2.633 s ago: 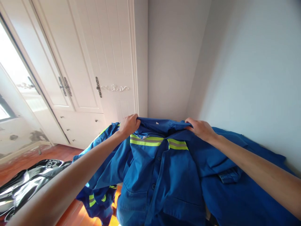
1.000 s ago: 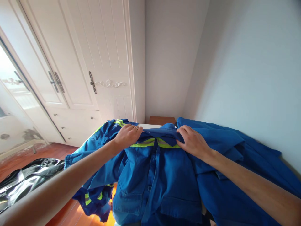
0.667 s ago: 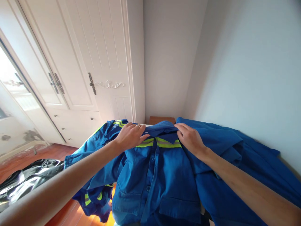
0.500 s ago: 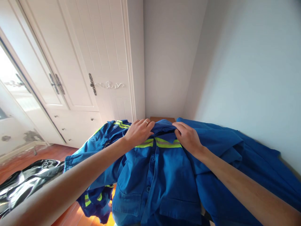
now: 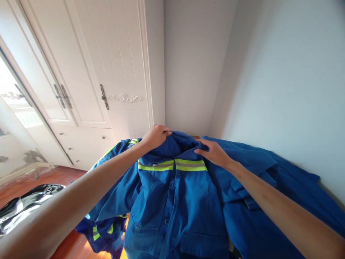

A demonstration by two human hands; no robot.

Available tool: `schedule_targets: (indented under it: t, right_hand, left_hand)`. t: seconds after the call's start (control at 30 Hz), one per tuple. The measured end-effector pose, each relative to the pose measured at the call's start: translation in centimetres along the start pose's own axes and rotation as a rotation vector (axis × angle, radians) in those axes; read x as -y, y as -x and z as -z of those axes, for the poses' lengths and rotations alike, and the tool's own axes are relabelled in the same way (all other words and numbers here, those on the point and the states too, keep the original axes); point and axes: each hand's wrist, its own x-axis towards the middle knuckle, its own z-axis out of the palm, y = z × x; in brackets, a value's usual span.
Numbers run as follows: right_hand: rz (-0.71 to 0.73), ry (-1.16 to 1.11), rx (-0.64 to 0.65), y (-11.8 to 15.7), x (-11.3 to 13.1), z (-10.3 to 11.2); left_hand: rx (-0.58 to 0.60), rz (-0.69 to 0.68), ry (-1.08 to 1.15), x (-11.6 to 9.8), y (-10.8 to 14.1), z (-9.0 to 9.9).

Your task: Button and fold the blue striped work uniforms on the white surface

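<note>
A blue work jacket with yellow-and-grey reflective bands across the chest lies front up before me, its collar at the far end. My left hand pinches the left part of the collar and holds it raised. On the other side, my right hand grips the collar's right edge between thumb and fingers. Between both hands the collar stands up and shows its dark inside. Round buttons run down the front placket, and two flap pockets sit near the hem.
More blue clothing is spread to the right along the wall. Another blue garment with reflective strips hangs at the lower left over the wooden floor. A shiny black-and-silver item lies at far left. A white wardrobe stands behind.
My left hand has moved up and slightly left, lifting the collar, which now stands more open. My right hand has shifted little and keeps hold of its side.
</note>
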Motion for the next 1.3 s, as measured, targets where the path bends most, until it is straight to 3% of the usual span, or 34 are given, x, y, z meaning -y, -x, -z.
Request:
schedule_targets:
  t: [0.13,0.23,0.33,0.53,0.63,0.8,0.9,1.0,1.1,1.2,1.3]
  right_hand:
    - [-0.109,0.084,-0.262,-1.5,0.8,0.0]
    - [-0.134,0.114,-0.34,-3.1,0.8,0.2]
    - [-0.155,0.116,-0.341,-4.3,-0.6,0.7]
    - [-0.14,-0.016,-0.24,-4.7,-4.8,1.3]
    - [-0.137,-0.12,-0.205,-4.5,-6.0,1.2]
    - [-0.18,-0.165,-0.161,-4.8,-6.7,1.2]
    - [-0.221,-0.024,-0.109,-5.4,-6.8,1.8]
    - [-0.28,0.175,-0.23,-6.0,-6.3,2.3]
    - [-0.182,0.228,-0.353,-6.1,-4.0,1.4]
    - [-0.015,0.104,-0.164,-6.1,0.1,-1.2]
    - [-0.017,-0.047,0.029,-6.6,3.9,-4.5]
  left_hand:
    - [-0.001,0.02,0.042,0.6,-1.2,0.0]
    - [-0.078,0.133,0.19,2.2,-2.1,0.1]
    - [-0.084,0.231,0.3,4.7,-1.9,0.5]
    - [0.133,0.348,0.554,10.8,2.1,1.5]
    - [0.203,0.411,0.736,12.1,3.9,1.4]
    - [0.189,0.403,0.736,11.1,4.4,0.9]
    - [0.122,0.503,0.718,10.4,4.0,0.7]
    - [-0.006,0.584,0.922,9.8,3.6,0.6]
    - [-0.068,0.572,1.173,8.6,3.3,0.3]
    - [-0.056,0.536,1.299,7.0,2.9,-0.4]
    - [-0.094,0.512,1.36,5.4,2.5,-1.3]
